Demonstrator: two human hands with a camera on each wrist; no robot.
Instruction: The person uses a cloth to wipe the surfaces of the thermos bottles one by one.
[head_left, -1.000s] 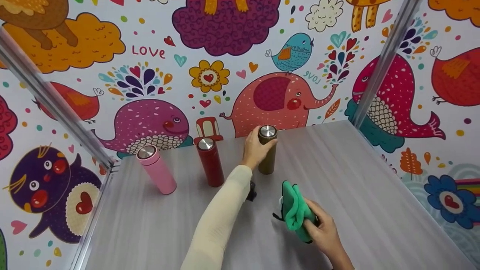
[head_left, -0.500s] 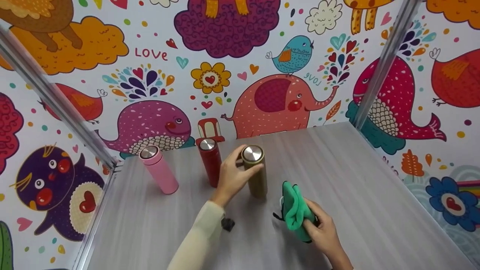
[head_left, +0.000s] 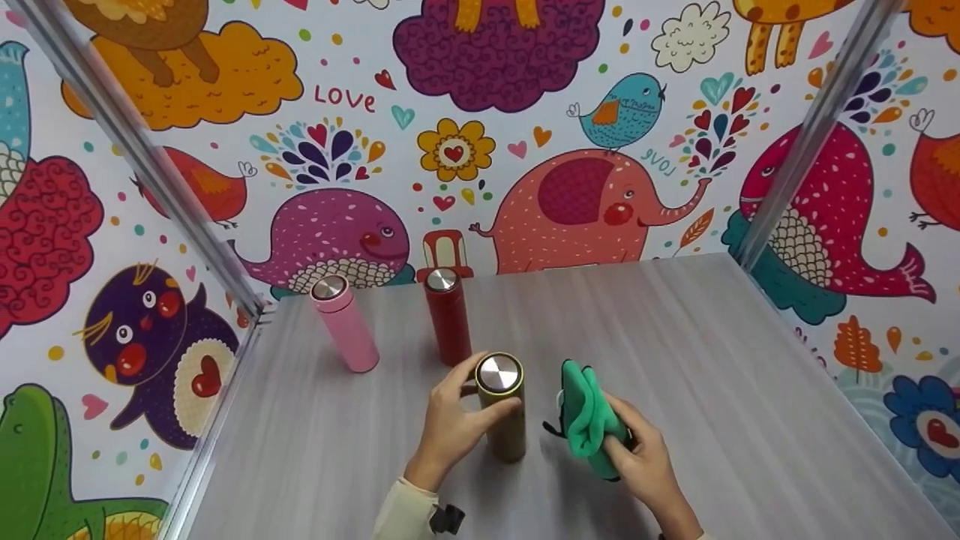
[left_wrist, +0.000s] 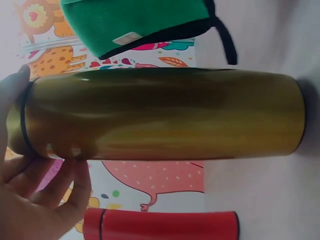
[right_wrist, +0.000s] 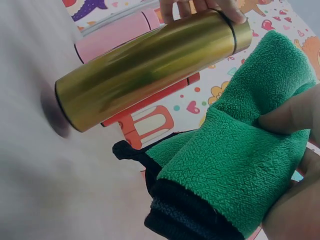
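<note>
White cartoon walls (head_left: 517, 210) stand round the grey surface (head_left: 675, 337). The left hand (head_left: 454, 424) curls round a tall, shiny gold bottle (head_left: 507, 431), away from the back edge; the right hand (head_left: 646, 457) pinches a fuzzy green cloth (head_left: 589, 424). 1 round pink bottle (head_left: 349, 330) and 1 round red bottle (head_left: 449, 322) stand nearer that edge.

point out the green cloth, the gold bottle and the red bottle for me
Green cloth (right_wrist: 230, 155): right wrist view, on the middle of its folded, fuzzy side.
Gold bottle (left_wrist: 165, 115): left wrist view, on the middle of its body.
Red bottle (head_left: 449, 322): head view, halfway down its body.
</note>
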